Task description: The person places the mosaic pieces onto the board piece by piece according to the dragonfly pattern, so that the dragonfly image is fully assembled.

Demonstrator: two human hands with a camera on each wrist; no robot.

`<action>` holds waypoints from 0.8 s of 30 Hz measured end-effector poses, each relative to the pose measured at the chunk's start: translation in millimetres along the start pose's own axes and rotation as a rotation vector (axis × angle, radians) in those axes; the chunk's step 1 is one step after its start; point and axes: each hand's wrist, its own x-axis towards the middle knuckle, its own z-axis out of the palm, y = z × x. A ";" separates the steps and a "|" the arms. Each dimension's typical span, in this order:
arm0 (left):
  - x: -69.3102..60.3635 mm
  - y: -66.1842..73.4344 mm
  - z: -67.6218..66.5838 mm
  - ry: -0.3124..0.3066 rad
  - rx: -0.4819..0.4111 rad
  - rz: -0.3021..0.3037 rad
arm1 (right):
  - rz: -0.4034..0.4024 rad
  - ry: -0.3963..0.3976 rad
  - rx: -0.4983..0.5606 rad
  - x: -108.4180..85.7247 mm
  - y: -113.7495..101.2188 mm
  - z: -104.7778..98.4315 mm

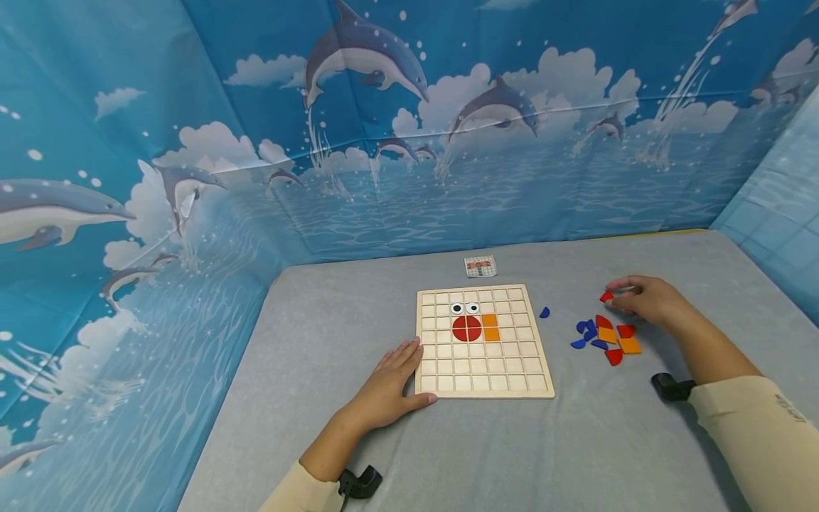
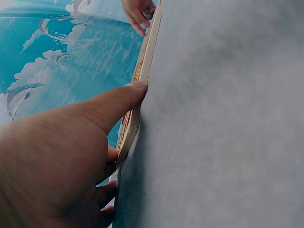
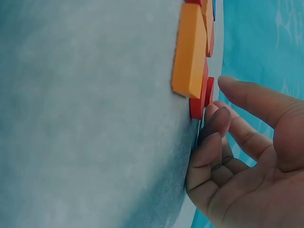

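While the left hand (image 1: 388, 387) rests against its edge, the board (image 1: 478, 366): a shallow wooden tray ruled into square cells, flat on the grey worktop (image 1: 333, 313); the upper middle cells hold two round eyes (image 1: 457, 308), a disc of red quarters (image 1: 461, 323) below them, and orange squares (image 1: 490, 333) stacked just right of the disc. Lower rows bare.

Left hand: fingers spread fairly straight along the board's left edge, thumb on the near edge by the corner; touching, not clasping.

Right hand (image 1: 649, 300): well to the right of the board; grip narrow, thumb and forefinger tips pinching one red piece (image 1: 606, 296), other fingers loosely bent.

Red piece: at the fingertips, just beyond the loose pile, its far side pointing toward the board.

Pile: nearer the person than the grip; loose red shapes (image 1: 614, 357), orange tiles (image 1: 630, 345) and blue shapes (image 1: 579, 344), some touching.

Stray: a blue half-round (image 1: 544, 312) alone, just right of the board.

Card (image 1: 481, 266): printed with a small patterned grid, beyond the board's far edge.

Count, board: eyes two, red quarters four, orange squares two.

Count, loose: red four with the pinched one, orange two, blue six with the stray, though the blue ones crowd; card one.
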 end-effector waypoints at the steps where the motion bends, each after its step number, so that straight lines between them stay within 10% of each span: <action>1: 0.1 0.4 0.0 0.001 -0.001 -0.001 | 0.001 -0.001 -0.004 0.3 0.5 0.5; 24: 0.7 1.5 0.2 0.007 0.001 -0.008 | 0.017 -0.004 -0.044 4.9 0.6 3.8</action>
